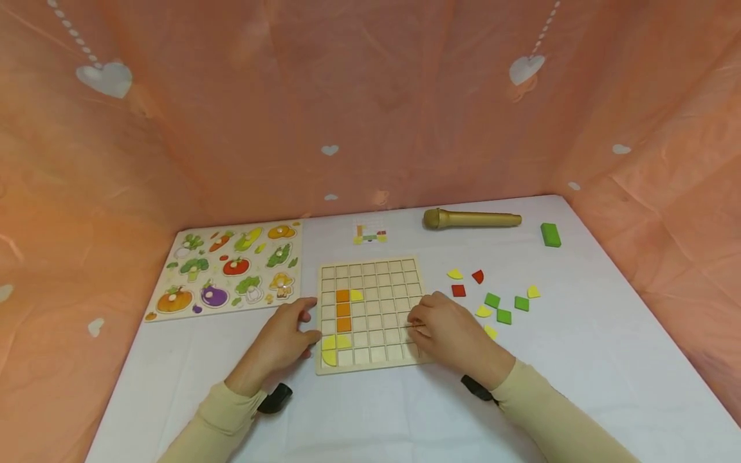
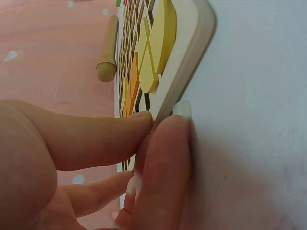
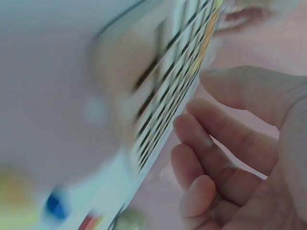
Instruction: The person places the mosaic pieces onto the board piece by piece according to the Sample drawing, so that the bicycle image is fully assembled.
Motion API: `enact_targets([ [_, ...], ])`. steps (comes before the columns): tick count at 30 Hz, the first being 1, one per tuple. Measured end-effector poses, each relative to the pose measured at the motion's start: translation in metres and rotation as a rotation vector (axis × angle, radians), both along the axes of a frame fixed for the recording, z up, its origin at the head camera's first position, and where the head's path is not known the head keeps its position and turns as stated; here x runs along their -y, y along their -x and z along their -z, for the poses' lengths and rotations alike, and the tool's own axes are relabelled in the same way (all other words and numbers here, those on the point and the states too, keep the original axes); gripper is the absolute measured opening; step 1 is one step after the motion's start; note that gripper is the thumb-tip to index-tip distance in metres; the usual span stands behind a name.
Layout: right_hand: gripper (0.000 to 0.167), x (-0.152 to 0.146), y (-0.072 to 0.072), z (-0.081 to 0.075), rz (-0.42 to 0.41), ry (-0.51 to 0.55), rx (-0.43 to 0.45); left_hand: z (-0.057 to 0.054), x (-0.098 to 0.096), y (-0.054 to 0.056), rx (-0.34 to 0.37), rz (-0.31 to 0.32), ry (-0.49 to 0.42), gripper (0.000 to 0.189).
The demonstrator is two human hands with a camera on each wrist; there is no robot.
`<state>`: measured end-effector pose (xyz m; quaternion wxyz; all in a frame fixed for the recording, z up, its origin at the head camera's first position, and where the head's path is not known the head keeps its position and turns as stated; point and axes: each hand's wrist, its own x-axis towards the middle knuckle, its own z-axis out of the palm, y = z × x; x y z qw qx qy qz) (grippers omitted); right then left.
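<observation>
A wooden grid board (image 1: 370, 369) lies on the white table, its cells partly filled with orange squares (image 1: 344, 310) and yellow quarter-circle pieces (image 1: 329, 357) on its left side. At the board's left edge, my left hand (image 1: 283, 334) pinches the rim between thumb and fingertip, as the left wrist view (image 2: 158, 148) shows. Over the right edge hovers my right hand (image 1: 448, 331), fingers loosely bent. In the right wrist view no piece shows between the fingers (image 3: 192, 129) and thumb.
Loose green squares (image 1: 504, 316), yellow quarter-circles (image 1: 455, 274), a red square (image 1: 458, 290) and a red piece (image 1: 477, 276) lie right of the board. Behind are a small pattern card (image 1: 370, 235), a gold microphone (image 1: 477, 220) and a green block (image 1: 550, 235). A vegetable puzzle (image 1: 199, 308) lies left.
</observation>
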<state>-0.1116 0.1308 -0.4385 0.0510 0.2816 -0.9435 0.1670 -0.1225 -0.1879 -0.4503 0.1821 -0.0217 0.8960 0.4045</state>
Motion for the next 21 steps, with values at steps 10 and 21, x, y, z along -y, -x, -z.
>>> enact_targets([
  [10, 0.009, -0.073, 0.001, 0.001, 0.237, -0.028, 0.065, 0.002, -0.001, -0.001, 0.006, 0.003, -0.001, 0.070],
  [21, 0.020, -0.098, 0.004, 0.001, 0.351, -0.063, 0.118, 0.002, 0.001, -0.001, -0.006, 0.007, 0.011, 0.070],
])
